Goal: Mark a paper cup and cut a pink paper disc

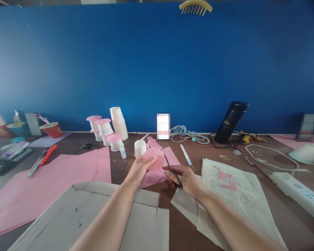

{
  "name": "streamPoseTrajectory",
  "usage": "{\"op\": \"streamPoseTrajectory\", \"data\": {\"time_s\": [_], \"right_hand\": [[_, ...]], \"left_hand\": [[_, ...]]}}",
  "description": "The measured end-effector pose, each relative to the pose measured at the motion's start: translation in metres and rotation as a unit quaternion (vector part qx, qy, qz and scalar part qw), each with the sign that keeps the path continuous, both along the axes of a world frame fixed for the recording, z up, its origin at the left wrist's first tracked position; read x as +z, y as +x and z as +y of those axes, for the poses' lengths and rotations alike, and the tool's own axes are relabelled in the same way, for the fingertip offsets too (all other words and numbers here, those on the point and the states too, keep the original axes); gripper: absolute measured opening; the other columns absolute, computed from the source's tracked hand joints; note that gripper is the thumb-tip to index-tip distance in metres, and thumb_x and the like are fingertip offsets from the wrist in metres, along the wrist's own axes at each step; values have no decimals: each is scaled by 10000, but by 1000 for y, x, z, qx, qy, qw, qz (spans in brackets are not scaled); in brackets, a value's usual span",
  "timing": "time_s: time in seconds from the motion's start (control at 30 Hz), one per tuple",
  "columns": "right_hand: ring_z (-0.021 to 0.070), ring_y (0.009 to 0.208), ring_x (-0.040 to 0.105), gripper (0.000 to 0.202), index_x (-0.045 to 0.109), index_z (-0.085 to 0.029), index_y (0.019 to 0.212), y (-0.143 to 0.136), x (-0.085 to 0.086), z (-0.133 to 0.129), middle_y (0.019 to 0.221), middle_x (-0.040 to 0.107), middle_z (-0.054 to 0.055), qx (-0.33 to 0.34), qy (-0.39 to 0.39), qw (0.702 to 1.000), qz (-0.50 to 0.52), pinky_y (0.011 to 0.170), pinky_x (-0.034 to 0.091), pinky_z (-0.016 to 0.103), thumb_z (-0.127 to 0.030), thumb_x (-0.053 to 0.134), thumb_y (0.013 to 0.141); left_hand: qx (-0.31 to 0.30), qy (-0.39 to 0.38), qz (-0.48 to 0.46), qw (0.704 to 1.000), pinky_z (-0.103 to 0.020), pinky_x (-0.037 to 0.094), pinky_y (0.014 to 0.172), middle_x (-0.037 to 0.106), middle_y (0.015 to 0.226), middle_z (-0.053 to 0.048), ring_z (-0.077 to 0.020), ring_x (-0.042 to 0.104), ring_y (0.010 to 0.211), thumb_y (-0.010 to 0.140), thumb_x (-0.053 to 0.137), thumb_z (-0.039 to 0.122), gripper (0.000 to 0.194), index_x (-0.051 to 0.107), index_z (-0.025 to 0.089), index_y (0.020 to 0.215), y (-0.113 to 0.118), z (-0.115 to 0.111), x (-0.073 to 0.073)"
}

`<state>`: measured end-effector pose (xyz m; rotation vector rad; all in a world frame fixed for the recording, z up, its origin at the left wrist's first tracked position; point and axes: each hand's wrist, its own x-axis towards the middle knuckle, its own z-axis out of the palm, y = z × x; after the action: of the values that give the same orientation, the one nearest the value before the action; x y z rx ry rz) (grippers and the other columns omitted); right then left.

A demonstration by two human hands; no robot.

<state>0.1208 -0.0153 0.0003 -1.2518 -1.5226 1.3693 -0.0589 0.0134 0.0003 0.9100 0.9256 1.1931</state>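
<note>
The left hand [136,171] has its fingers [149,161] clamped on a round pink paper disc [156,155], while the right hand [189,179] has its fingers closed around the black handle of metal scissors [176,176], whose blades point upward just beside the disc. Beneath and beyond the right fingers, a cut pink paper sheet [172,157] lies on the brown tabletop [183,216]. Just beyond the left fingers stands a small white paper cup [139,149], and farther left of them are several white cups with pink discs [104,129].
</note>
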Motion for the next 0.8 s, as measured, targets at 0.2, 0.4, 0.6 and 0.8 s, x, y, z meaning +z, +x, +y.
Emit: {"op": "streamPoseTrajectory", "data": {"time_s": [0.2, 0.4, 0.6, 0.8], "right_hand": [[99, 541, 485, 576, 676, -125, 1095, 0, 1, -2, 601, 555, -19, 22, -14, 999, 33, 552, 386, 254, -564, 681, 723], [104, 559, 500, 601, 671, -136, 1109, 2, 3, -4, 612, 559, -15, 21, -26, 999, 39, 552, 387, 254, -576, 696, 701], [102, 562, 483, 474, 696, -135, 897, 2, 6, -6, 615, 552, -10, 42, -8, 998, 46, 543, 370, 252, -568, 696, 702], [106, 579, 484, 432, 661, -142, 711, 1, 11, -7, 621, 561, -1, 43, 3, 999, 30, 560, 383, 254, -571, 704, 687]], "left_hand": [[6, -3, 6, 1000, -287, 491, 768, 718, 936, -119, -205, 658, 849, 651, 787, 341, 402, 695, 118, 973, 0, 1, 0], [-41, 15, 22, 999, -332, 496, 794, 712, 951, -131, -224, 664, 845, 664, 775, 355, 388, 696, 127, 969, -6, -1, 7], [-83, 10, 56, 995, -368, 494, 826, 701, 1001, -142, -242, 664, 874, 672, 769, 348, 378, 683, 142, 977, -13, -2, 10], [-96, 13, 44, 994, -378, 498, 830, 701, 1003, -149, -252, 665, 879, 651, 787, 328, 382, 681, 136, 965, -14, -3, 11]]}}
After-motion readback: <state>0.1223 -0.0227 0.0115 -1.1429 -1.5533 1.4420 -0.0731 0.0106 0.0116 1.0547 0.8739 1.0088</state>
